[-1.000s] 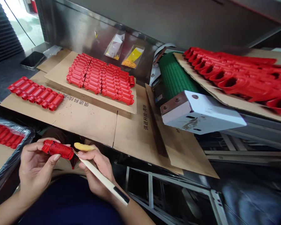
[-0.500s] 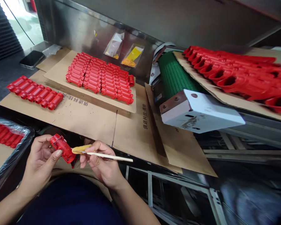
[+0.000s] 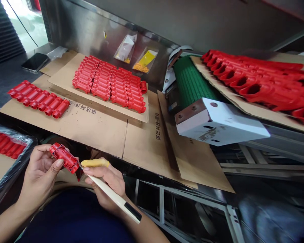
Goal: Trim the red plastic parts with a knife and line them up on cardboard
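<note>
My left hand point(image 3: 42, 168) grips a red plastic part point(image 3: 65, 158) between thumb and fingers, its recessed face turned up. In my right hand point(image 3: 107, 180) is a cream-handled knife point(image 3: 114, 195) with a black patch at the handle's rear. A yellow cover point(image 3: 95, 163) sits on one finger of that hand. The small metal tip meets or nearly meets the right end of the red part; exact contact is too small to tell. Beyond my hands, a row of red parts point(image 3: 39, 100) lies on cardboard, and several more rows point(image 3: 108, 82) lie on a raised cardboard sheet.
Large red parts point(image 3: 255, 79) rest on cardboard above a green conveyor belt point(image 3: 194, 79) with a white metal bracket point(image 3: 220, 123). Two small bags point(image 3: 145, 60) and a phone point(image 3: 35, 62) are at the back. A plastic-lined bin point(image 3: 27, 148) stands at left.
The knife's handle has swung down toward me, showing its broad side and black patch. Its tip has shifted to the part's right end, and the red part has moved slightly left.
</note>
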The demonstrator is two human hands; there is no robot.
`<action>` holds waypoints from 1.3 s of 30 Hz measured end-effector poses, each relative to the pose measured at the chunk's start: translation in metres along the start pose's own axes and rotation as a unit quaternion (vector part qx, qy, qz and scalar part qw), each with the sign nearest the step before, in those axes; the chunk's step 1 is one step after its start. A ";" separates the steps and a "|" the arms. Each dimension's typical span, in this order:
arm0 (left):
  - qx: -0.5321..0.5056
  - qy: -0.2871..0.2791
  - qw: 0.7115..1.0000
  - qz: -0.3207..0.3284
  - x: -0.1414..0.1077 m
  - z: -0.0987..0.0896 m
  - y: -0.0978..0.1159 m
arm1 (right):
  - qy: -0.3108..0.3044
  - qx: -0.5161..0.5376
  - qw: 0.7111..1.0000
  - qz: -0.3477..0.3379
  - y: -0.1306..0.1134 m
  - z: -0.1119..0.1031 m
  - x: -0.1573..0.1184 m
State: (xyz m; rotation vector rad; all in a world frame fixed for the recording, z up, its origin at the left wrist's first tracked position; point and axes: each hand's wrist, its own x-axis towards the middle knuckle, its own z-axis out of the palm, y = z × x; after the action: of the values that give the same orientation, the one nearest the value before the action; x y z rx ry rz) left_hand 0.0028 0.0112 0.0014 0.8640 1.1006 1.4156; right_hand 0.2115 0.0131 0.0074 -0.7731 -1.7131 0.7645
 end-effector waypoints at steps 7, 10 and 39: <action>-0.030 0.010 0.999 -0.001 0.000 -0.001 -0.001 | -0.002 0.006 1.000 0.009 0.000 0.000 0.001; -0.044 0.000 0.999 -0.006 0.001 0.000 -0.001 | -0.005 0.008 1.000 0.013 0.000 -0.001 0.002; 0.027 0.007 1.000 0.012 0.001 -0.006 -0.009 | -0.053 0.011 0.998 0.023 0.011 -0.004 0.003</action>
State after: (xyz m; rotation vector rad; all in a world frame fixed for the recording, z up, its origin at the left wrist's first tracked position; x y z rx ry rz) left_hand 0.0003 0.0115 -0.0093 0.9106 1.1476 1.4187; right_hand 0.2161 0.0227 0.0015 -0.7716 -1.7828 0.8684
